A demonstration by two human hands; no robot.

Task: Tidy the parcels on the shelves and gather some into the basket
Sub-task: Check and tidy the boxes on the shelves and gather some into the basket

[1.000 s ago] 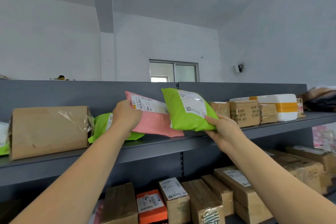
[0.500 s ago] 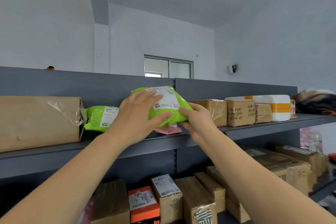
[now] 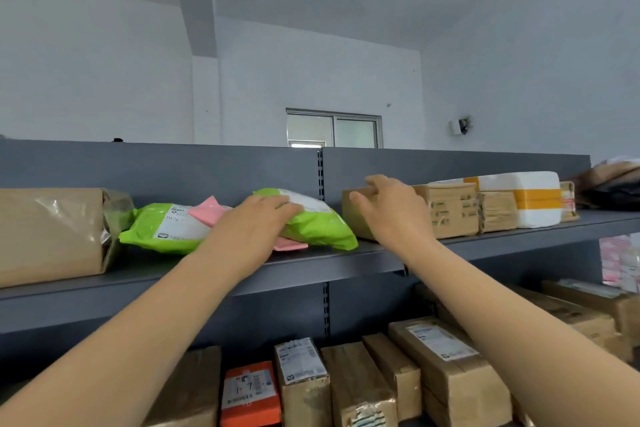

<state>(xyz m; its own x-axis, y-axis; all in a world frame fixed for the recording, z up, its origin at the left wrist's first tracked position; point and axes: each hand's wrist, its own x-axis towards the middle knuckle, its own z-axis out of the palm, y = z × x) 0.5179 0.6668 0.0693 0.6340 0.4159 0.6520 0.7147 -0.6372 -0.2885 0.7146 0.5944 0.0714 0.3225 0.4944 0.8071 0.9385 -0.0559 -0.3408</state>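
The grey shelf (image 3: 346, 262) before me is carrying a brown parcel (image 3: 48, 232), green mailers (image 3: 156, 229), a pink mailer (image 3: 207, 213), cardboard boxes (image 3: 450, 211) and a foam box (image 3: 536, 218). Below, an orange parcel (image 3: 249, 392) is sitting among cartons (image 3: 446, 367).

Your two arms, seen from the head camera: both forearms are bare along all their visible length, broad at the lower corners of the frame and narrowing to slim wrists. Your left hand (image 3: 256, 229) shows its back, the knuckles smooth and rounded, bare to the fingertips. Your right hand (image 3: 391, 215) likewise shows its back, bare at wrist and fingers, with the thumb and four fingers each distinct. The fingernails are too blurred to describe.
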